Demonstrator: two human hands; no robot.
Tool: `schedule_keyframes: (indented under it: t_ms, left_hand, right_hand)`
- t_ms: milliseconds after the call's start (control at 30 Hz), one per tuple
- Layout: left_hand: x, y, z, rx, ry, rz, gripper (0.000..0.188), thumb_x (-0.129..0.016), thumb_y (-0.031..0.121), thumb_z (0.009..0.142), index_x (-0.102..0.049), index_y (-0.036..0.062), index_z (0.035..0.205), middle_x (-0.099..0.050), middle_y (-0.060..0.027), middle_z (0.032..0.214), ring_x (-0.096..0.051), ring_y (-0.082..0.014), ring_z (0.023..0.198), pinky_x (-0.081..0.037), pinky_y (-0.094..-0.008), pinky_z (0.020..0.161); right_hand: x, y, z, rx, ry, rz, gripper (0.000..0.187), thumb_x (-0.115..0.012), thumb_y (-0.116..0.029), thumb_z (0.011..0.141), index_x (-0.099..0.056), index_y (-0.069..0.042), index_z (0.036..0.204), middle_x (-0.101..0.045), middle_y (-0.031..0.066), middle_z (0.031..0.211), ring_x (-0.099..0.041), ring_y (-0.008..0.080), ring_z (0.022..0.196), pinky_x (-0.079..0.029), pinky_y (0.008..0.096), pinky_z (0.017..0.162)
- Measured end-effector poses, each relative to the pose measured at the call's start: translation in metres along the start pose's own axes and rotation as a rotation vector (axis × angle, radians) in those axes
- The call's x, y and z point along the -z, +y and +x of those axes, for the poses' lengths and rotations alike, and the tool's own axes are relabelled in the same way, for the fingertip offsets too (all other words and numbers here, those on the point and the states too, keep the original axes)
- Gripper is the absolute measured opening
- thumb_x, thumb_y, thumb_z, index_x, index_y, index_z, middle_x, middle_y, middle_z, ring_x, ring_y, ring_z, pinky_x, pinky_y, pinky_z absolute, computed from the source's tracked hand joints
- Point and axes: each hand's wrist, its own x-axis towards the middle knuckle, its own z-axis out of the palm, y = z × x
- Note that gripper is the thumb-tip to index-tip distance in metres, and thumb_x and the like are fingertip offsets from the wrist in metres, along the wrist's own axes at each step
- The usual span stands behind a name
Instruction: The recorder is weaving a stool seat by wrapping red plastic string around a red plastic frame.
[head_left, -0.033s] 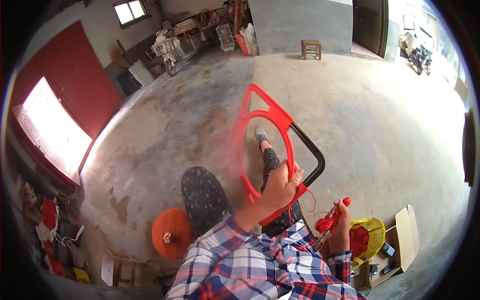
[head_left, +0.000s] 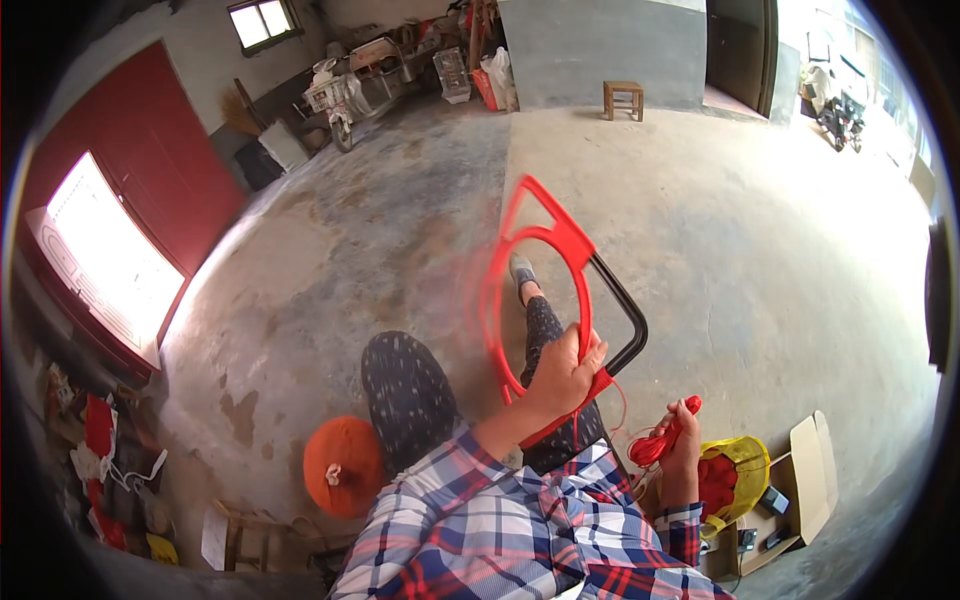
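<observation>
My left hand (head_left: 562, 378) is closed round the near side of a red plastic frame (head_left: 575, 248), which has a round opening, a pointed far end and a black U-shaped handle (head_left: 636, 308) on its right. The frame is held tilted above my legs, its left edge smeared by motion. To the right, my right hand (head_left: 683, 450) grips a bundle of red cord (head_left: 650, 447). A thin red strand loops between the frame's near end and that bundle. The fingertips of my right hand are partly hidden by the cord.
An orange round cushion-like thing (head_left: 342, 466) lies by my left knee. At my right stand a yellow mesh basket (head_left: 752, 470) with red pieces inside and an open cardboard box (head_left: 815, 470). Farther off are a wooden stool (head_left: 623, 98), a three-wheeled cart (head_left: 345, 100) and a red door (head_left: 160, 130).
The far end of the red frame has swung slightly to the right and nearer to me. Both hands keep their hold in almost the same places.
</observation>
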Motion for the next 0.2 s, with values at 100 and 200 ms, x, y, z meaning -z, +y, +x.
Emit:
schedule_keyframes:
  t_ms: [100, 200]
  left_hand:
    - [-0.012, -0.039, -0.009, 0.128, -0.059, 0.119, 0.026, -0.062, 0.023, 0.089, -0.053, -0.0007, 0.088, -0.062, -0.0215, 0.075, -0.065, -0.0381, 0.077, -0.047, -0.0408, 0.066]
    - [-0.02, -0.09, -0.023, 0.192, -0.05, 0.181, 0.022, -0.064, 0.022, 0.089, -0.055, 0.002, 0.087, -0.066, -0.019, 0.082, -0.067, -0.0285, 0.081, -0.047, -0.0379, 0.073]
  right_hand:
    - [-0.005, 0.0, -0.005, 0.028, 0.004, -0.013, 0.023, -0.058, -0.031, 0.093, -0.056, -0.008, 0.093, -0.055, 0.0028, 0.063, -0.053, 0.0161, 0.051, -0.046, 0.0313, 0.052]
    - [-0.013, 0.001, -0.007, 0.034, -0.009, -0.051, 0.025, -0.059, -0.032, 0.093, -0.056, -0.008, 0.093, -0.055, 0.0031, 0.063, -0.053, 0.0172, 0.052, -0.047, 0.0326, 0.053]
